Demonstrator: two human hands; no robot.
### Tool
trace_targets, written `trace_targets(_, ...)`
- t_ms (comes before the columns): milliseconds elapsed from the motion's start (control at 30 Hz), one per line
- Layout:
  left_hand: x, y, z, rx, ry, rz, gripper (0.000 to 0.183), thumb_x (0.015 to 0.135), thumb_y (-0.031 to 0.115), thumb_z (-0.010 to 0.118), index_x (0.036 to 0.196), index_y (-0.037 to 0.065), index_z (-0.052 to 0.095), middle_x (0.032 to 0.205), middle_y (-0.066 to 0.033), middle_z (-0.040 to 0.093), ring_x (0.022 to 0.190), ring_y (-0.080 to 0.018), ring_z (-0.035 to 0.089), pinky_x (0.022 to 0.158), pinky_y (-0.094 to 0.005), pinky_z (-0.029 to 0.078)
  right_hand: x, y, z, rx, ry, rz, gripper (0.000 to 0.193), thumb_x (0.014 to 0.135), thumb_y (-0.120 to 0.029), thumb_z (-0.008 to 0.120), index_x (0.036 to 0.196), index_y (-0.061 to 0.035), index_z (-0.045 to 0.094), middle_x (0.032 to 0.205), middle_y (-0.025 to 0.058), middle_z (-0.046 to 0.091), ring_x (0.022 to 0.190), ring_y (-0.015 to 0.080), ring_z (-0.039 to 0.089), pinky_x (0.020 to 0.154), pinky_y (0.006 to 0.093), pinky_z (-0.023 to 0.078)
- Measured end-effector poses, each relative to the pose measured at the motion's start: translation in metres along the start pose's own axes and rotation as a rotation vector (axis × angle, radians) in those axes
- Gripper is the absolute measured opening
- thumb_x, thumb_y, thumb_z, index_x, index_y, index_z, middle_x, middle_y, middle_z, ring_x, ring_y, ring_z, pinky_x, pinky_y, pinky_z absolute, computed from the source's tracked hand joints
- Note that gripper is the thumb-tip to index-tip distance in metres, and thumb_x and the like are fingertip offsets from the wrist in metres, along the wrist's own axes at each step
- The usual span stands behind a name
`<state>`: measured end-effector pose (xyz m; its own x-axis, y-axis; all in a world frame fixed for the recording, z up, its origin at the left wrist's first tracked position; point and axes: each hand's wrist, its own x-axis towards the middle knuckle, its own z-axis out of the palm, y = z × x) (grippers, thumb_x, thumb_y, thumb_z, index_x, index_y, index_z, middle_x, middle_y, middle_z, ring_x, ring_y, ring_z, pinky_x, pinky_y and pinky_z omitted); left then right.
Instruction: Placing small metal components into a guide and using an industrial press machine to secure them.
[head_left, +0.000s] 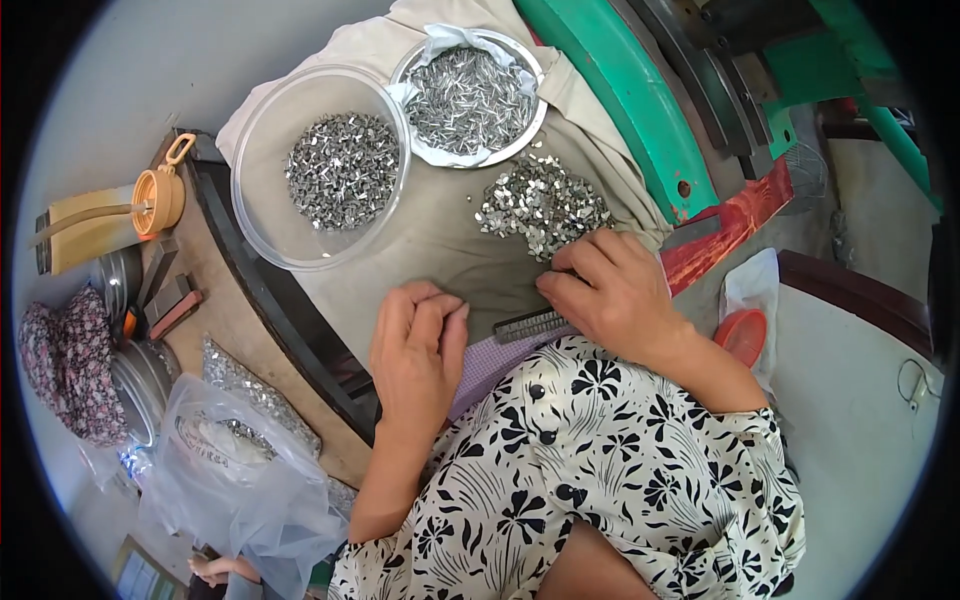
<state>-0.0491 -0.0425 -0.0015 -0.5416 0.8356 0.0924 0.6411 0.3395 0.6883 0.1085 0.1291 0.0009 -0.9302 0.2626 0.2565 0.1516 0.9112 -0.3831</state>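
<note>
My left hand (420, 325) hovers over the olive cloth (455, 235), its fingers curled and thumb drawn in against them; anything it pinches is too small to see. Thumb and fingers of my right hand (612, 290) come together at the near edge of a loose pile of small flat silver metal pieces (545, 200); whatever is in them is hidden. Between the hands lies a dark narrow slotted strip (530, 326), close to my lap. Beyond stand a clear round tub (258, 205) of small metal pieces and a metal bowl (541, 84) of thin silver pins lined with white plastic.
A green metal machine frame (640, 130) borders the far right. At left, a wooden surface (270, 350) holds a clear plastic bag (245, 490), an orange-capped bottle (160, 200) and metal blocks (172, 300). A red round lid (742, 335) lies right of my forearm.
</note>
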Motion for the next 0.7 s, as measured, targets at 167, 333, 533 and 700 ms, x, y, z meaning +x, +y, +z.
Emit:
trace_targets(167, -0.012, 0.006, 0.003, -0.048, -0.081, 0.133, 0.018, 0.078, -0.001, 0.076, 0.092, 0.002, 0.066, 0.098, -0.0107, 0.062, 0.087, -0.0291, 0.063, 0.074, -0.0377, 0.050, 0.003, -0.002, 0.000, 0.161, 0.063, 0.072, 0.020, 0.069, -0.011, 0.080, 0.082, -0.0095, 0.066, 0.096, 0.0024, 0.062, 0.087, 0.0244, 0.059, 0.073, 0.0376, 0.046)
trace_targets(333, -0.016, 0.005, 0.012, -0.024, -0.114, 0.218, 0.018, 0.079, 0.006, 0.075, 0.095, 0.005, 0.067, 0.098, -0.0074, 0.062, 0.086, -0.0270, 0.061, 0.074, -0.0379, 0.047, -0.007, -0.019, 0.007, 0.268, 0.075, 0.062, 0.017, 0.071, -0.012, 0.078, 0.080, -0.0088, 0.064, 0.100, 0.0016, 0.062, 0.091, 0.0234, 0.058, 0.077, 0.0373, 0.046)
trace_targets(533, -0.016, 0.002, 0.012, -0.005, -0.148, 0.295, 0.020, 0.079, 0.008, 0.075, 0.098, 0.005, 0.066, 0.102, -0.0073, 0.064, 0.092, -0.0268, 0.061, 0.076, -0.0386, 0.048, -0.018, -0.028, 0.016, 0.206, 0.080, 0.054, 0.018, 0.071, -0.014, 0.080, 0.086, -0.0106, 0.070, 0.100, 0.0016, 0.062, 0.092, 0.0240, 0.058, 0.077, 0.0376, 0.045)
trace_targets(700, -0.017, 0.004, 0.010, -0.078, -0.173, 0.207, 0.026, 0.077, 0.008, 0.077, 0.100, 0.004, 0.066, 0.105, -0.0092, 0.064, 0.096, -0.0303, 0.060, 0.081, -0.0412, 0.048, -0.015, -0.021, 0.008, 0.249, 0.057, 0.131, 0.022, 0.072, -0.016, 0.081, 0.091, -0.0111, 0.071, 0.102, 0.0014, 0.063, 0.094, 0.0249, 0.058, 0.080, 0.0395, 0.044)
